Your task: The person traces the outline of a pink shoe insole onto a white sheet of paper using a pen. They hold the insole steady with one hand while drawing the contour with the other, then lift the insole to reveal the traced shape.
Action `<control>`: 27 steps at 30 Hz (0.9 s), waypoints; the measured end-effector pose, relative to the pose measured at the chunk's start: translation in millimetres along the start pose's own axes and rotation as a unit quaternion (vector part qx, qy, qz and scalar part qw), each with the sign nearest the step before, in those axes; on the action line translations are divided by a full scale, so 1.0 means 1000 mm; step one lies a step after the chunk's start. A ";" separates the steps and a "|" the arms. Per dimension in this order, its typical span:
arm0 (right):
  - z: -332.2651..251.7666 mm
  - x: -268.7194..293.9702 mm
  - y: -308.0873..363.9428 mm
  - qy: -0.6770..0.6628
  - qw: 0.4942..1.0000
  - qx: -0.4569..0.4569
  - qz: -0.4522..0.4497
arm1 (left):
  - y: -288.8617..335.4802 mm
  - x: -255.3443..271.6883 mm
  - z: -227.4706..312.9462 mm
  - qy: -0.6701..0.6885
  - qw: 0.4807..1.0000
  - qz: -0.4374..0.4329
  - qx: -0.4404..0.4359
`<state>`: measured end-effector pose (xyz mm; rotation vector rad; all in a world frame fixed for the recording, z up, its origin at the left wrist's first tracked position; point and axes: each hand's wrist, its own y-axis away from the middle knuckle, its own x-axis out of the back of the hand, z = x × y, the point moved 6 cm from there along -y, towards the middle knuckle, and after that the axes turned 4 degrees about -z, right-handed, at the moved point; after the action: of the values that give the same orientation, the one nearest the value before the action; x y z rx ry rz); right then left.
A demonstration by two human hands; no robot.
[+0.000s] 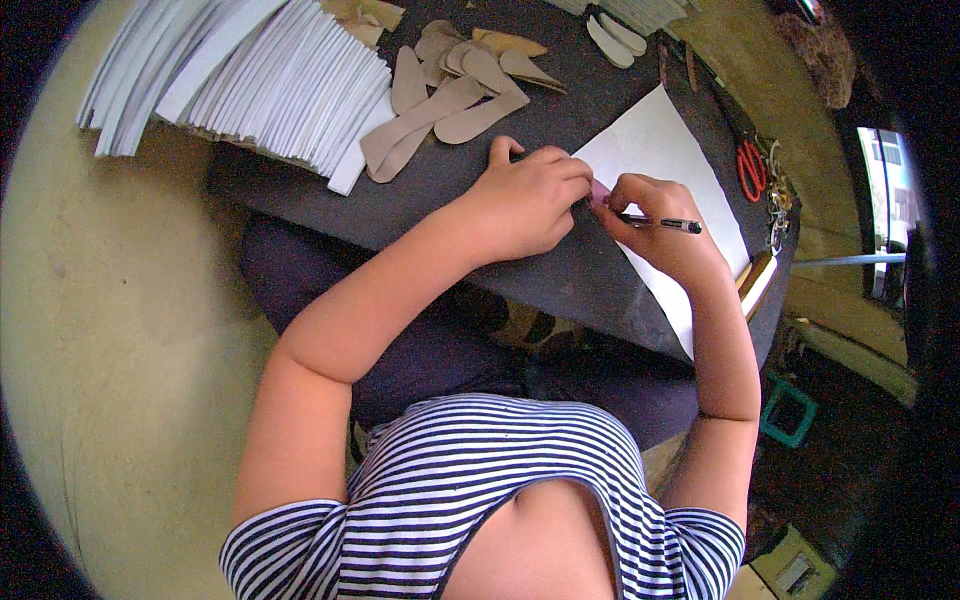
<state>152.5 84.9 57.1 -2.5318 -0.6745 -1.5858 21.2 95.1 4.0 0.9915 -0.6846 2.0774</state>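
Note:
Over the dark table, both my hands meet at the near left edge of a large white sheet. A small pinkish-purple piece shows between them. My left hand is closed, its curled fingertips at that piece and its thumb sticking up. In my right hand a dark pen lies across the fingers, its blunt end pointing right. The thumb and forefinger of this hand are pinched at the pinkish piece too. Most of that piece is hidden by my fingers.
Taupe sole-shaped pieces lie in a loose pile beyond my left hand. A long row of white strips fills the far left. Two white soles lie at the back. Red-handled scissors rest at the table's right edge.

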 end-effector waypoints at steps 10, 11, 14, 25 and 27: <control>0.023 -0.001 0.011 -0.119 0.992 0.008 0.050 | 0.003 0.001 0.000 -0.013 1.000 0.004 0.000; 0.025 -0.003 0.012 -0.113 0.992 0.018 0.051 | 0.003 0.001 0.000 -0.011 1.000 0.002 0.000; 0.028 -0.004 0.016 -0.133 0.989 0.008 0.061 | -0.001 0.003 0.001 -0.005 1.000 -0.018 0.008; 0.016 -0.009 0.021 -0.024 0.992 0.083 0.091 | 0.004 0.000 0.002 -0.010 1.000 0.024 -0.012; 0.009 -0.011 0.022 0.023 0.994 0.080 0.075 | 0.005 0.000 0.002 -0.014 1.000 0.023 -0.008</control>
<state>165.4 64.2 47.2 -2.3637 -0.5673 -1.4736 18.5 90.9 4.4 1.0068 -0.7446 2.0977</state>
